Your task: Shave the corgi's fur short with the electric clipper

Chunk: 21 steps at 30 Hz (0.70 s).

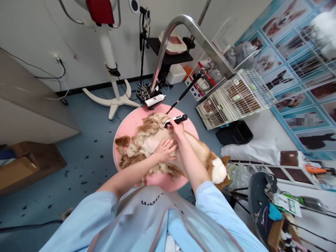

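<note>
A brown and white dog [196,144] lies across a round pink grooming table [154,181], its head at the right edge. Much of its body shows short, pale fur. My left hand [166,150] rests on the dog's side with the fingers spread. In my right hand [177,128] is a black and white hair clipper [176,120], held at the far side of the dog's body. Thick clumps of cut fur [132,154] lie on the table, mostly to the left. The clipper's blade end is partly hidden by the fur.
A bent metal arm [181,21] rises over the table, with a black strap [187,90] running down to it. A tool holder [144,93] with scissors and a white tube [154,100] sits at the far edge. Wire cages [236,98] stand at right.
</note>
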Each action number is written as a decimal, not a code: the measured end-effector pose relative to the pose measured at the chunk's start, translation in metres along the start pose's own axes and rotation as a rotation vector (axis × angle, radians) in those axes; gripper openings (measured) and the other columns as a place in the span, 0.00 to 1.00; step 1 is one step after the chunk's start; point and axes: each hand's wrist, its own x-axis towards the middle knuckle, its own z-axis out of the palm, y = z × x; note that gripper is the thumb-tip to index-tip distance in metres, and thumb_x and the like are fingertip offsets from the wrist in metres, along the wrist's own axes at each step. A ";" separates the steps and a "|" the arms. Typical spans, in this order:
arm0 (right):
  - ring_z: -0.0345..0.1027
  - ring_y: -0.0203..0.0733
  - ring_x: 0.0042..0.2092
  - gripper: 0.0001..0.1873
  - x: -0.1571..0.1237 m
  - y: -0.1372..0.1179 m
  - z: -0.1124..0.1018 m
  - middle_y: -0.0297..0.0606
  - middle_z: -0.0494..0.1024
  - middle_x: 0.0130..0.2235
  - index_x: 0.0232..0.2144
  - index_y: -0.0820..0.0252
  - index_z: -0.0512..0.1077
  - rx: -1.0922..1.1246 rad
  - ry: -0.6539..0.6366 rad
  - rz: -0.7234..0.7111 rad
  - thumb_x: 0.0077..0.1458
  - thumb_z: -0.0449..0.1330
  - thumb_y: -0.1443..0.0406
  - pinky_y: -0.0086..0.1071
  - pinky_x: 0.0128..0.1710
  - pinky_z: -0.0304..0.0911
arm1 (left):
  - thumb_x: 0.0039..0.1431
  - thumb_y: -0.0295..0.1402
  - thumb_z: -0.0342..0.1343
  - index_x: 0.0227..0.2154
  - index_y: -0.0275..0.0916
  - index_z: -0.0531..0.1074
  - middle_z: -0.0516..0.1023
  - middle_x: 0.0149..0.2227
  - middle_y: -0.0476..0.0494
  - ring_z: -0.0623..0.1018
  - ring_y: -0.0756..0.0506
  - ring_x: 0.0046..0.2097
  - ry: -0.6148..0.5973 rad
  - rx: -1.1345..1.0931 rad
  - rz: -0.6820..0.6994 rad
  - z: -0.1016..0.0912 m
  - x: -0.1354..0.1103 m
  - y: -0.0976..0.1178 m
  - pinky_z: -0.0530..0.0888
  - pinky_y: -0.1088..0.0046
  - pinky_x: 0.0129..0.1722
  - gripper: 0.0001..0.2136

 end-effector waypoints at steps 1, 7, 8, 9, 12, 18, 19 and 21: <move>0.73 0.33 0.25 0.18 -0.002 -0.003 -0.010 0.28 0.78 0.26 0.35 0.60 0.68 0.032 0.011 0.002 0.45 0.71 0.62 0.23 0.25 0.71 | 0.56 0.58 0.57 0.60 0.41 0.71 0.69 0.63 0.31 0.69 0.33 0.62 -0.004 0.001 0.002 -0.001 -0.001 0.000 0.62 0.53 0.62 0.34; 0.66 0.28 0.18 0.17 -0.042 -0.025 -0.173 0.25 0.75 0.23 0.34 0.59 0.66 0.159 0.497 0.008 0.48 0.70 0.62 0.20 0.18 0.66 | 0.52 0.58 0.61 0.60 0.38 0.71 0.68 0.63 0.29 0.67 0.31 0.62 -0.057 0.011 -0.048 -0.020 0.021 0.025 0.58 0.52 0.63 0.37; 0.65 0.28 0.17 0.17 -0.051 -0.028 -0.207 0.25 0.75 0.22 0.34 0.59 0.66 0.139 0.567 0.021 0.48 0.70 0.62 0.20 0.17 0.65 | 0.52 0.58 0.61 0.59 0.37 0.71 0.67 0.63 0.28 0.67 0.31 0.63 -0.071 0.008 -0.045 -0.023 0.029 0.033 0.57 0.51 0.64 0.38; 0.65 0.28 0.17 0.17 -0.059 -0.030 -0.239 0.24 0.75 0.22 0.34 0.58 0.66 0.124 0.617 0.022 0.48 0.70 0.62 0.20 0.16 0.64 | 0.52 0.58 0.61 0.59 0.36 0.71 0.66 0.64 0.27 0.66 0.31 0.63 -0.088 0.000 -0.026 -0.024 0.037 0.042 0.57 0.51 0.64 0.38; 0.65 0.29 0.17 0.14 -0.076 -0.029 -0.302 0.24 0.73 0.21 0.32 0.58 0.66 0.094 0.707 0.081 0.50 0.69 0.64 0.19 0.15 0.64 | 0.51 0.58 0.61 0.60 0.36 0.70 0.63 0.66 0.27 0.65 0.30 0.64 -0.167 -0.026 0.056 -0.020 0.057 0.062 0.59 0.52 0.63 0.39; 0.69 0.30 0.18 0.11 -0.057 -0.007 -0.305 0.26 0.75 0.22 0.33 0.58 0.67 0.201 0.615 0.203 0.55 0.67 0.64 0.21 0.18 0.69 | 0.53 0.55 0.62 0.64 0.36 0.66 0.62 0.67 0.28 0.65 0.30 0.64 -0.275 0.008 0.121 -0.006 0.057 0.060 0.60 0.54 0.62 0.40; 0.70 0.31 0.18 0.10 -0.051 -0.004 -0.300 0.27 0.75 0.22 0.33 0.58 0.67 0.222 0.591 0.203 0.56 0.66 0.64 0.21 0.19 0.70 | 0.53 0.55 0.62 0.64 0.36 0.66 0.62 0.67 0.28 0.64 0.30 0.64 -0.275 0.014 0.113 -0.006 0.055 0.058 0.60 0.54 0.62 0.40; 0.70 0.31 0.18 0.09 -0.041 -0.001 -0.291 0.28 0.76 0.22 0.33 0.59 0.68 0.250 0.533 0.189 0.57 0.66 0.65 0.22 0.19 0.70 | 0.54 0.56 0.61 0.64 0.37 0.65 0.62 0.67 0.28 0.64 0.30 0.65 -0.274 0.023 0.106 -0.007 0.052 0.056 0.60 0.54 0.62 0.40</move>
